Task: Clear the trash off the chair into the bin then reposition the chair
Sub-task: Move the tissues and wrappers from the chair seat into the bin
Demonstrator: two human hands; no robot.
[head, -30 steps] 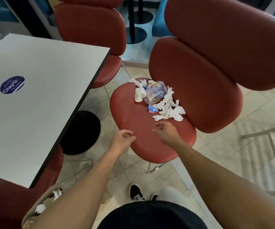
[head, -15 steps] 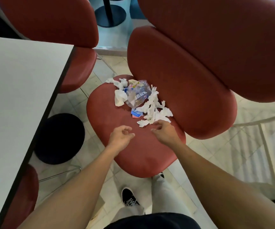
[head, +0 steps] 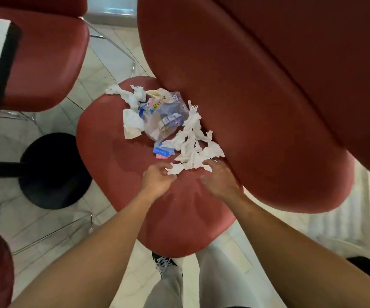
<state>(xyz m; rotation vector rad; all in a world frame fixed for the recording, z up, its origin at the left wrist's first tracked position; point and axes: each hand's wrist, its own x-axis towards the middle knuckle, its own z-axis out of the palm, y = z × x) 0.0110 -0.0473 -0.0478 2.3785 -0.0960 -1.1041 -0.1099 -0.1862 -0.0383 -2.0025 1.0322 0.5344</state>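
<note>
While the trash (head: 168, 125) is spread across the back half of the red chair (head: 117, 165) seat, close to the backrest, both hands are held low at its near edge. The left hand (head: 156, 180) is loosely curled and nothing is gripped, fingertips just beside a torn napkin (head: 177, 168). The right hand (head: 220, 181) is spread open, fingertips laid on the white scraps (head: 197, 155), nothing yet gripped.

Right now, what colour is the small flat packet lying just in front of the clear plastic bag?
Blue, with a bit of pink underneath; the small flat packet shows best in the head view.
</note>
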